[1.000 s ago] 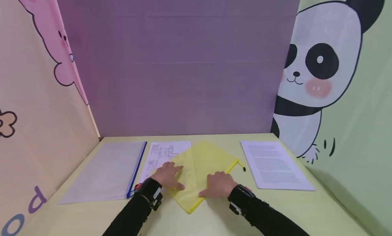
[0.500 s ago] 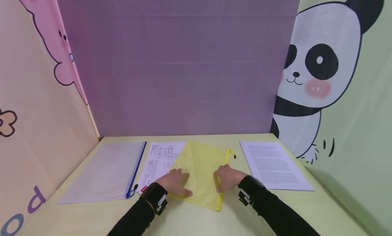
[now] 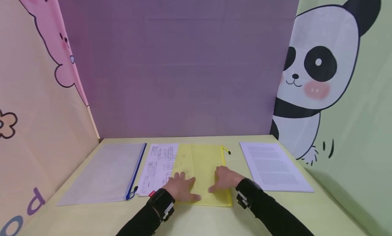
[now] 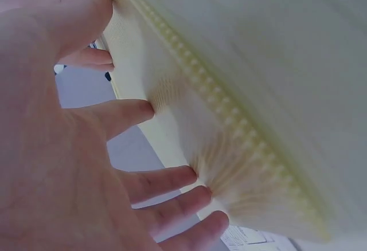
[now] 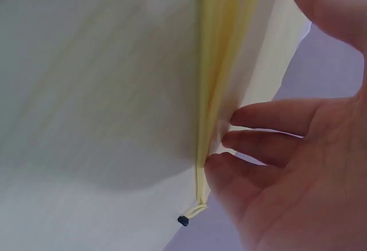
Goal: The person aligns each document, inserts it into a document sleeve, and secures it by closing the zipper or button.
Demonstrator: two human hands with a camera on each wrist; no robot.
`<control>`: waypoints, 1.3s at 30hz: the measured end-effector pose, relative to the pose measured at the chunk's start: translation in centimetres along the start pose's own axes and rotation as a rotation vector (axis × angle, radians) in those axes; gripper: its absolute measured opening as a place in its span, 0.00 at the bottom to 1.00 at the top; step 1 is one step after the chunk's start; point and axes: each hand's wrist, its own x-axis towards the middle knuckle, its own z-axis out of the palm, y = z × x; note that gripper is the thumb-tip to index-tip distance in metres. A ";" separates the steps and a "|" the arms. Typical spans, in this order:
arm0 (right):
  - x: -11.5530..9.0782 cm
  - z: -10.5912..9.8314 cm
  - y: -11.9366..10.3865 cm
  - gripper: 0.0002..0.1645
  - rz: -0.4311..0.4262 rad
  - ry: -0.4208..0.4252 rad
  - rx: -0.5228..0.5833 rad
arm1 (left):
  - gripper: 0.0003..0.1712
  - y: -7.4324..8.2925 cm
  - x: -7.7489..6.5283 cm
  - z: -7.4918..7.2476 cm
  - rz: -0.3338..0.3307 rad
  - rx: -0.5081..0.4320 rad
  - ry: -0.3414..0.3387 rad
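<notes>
At the left of the frame a whitish folder (image 3: 98, 173) lies on the pale table (image 3: 196, 224), with tabletop running along its outer side and below its bottom edge. Its right edge carries a blue zip (image 3: 136, 169), and a narrow band of table separates that from a drawn sheet (image 3: 158, 166) left of centre. The sheet meets the left side of a yellow pouch (image 3: 205, 161) in the lower middle of the frame. The pouch's bottom edge lies nearly level, with bare tabletop below it. On its lower left rests the left hand (image 3: 182, 189), released, fingers spread and extended. The right hand (image 3: 226, 178) touches the pouch's right edge, fingers loosely bent, not clenched. Beyond, a wedge of tabletop, crossed lower down by the right forearm, leads to a printed stack (image 3: 275, 168) at right, near the table's slanting right edge.

The folder's cloudy surface hides its contents. Faint markings show through the pouch's left part; whether from beneath or inside cannot be told. A yellow zip pull (image 3: 226, 149) juts from its upper right corner.
</notes>
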 end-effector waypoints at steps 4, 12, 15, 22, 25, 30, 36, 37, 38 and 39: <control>0.0 0.0 -0.1 0.40 0.010 -0.014 0.018 | 0.49 0.4 -0.2 0.1 -0.018 -0.013 -0.003; 0.7 0.1 0.9 0.49 -0.034 -0.053 0.017 | 0.51 0.9 -0.2 -0.1 -0.030 -0.004 -0.001; 1.0 0.2 1.5 0.50 -0.045 -0.058 0.021 | 0.51 1.1 -0.1 -0.1 -0.050 0.004 -0.003; 1.4 0.1 3.0 0.40 -0.080 0.059 0.061 | 0.52 1.7 -0.2 -0.3 -0.087 0.046 0.002; 0.9 -1.0 4.4 0.30 -0.036 0.180 0.015 | 0.51 1.8 -0.1 -0.5 -0.090 0.044 -0.002; -1.1 -3.7 8.7 0.15 0.113 0.320 -0.165 | 0.51 1.8 0.3 -0.6 -0.080 0.038 0.002; -3.9 -5.4 16.0 0.18 0.382 0.308 -0.228 | 0.52 1.6 0.3 -0.3 -0.081 0.033 0.003; -4.4 -5.6 17.1 0.19 0.410 0.300 -0.217 | 0.52 1.6 0.3 -0.3 -0.080 0.033 0.004; -5.0 -5.8 18.1 0.20 0.436 0.298 -0.203 | 0.52 1.6 0.3 -0.2 -0.081 0.032 0.005; -5.5 -6.0 19.0 0.21 0.458 0.296 -0.192 | 0.51 1.6 0.2 -0.2 -0.082 0.033 0.007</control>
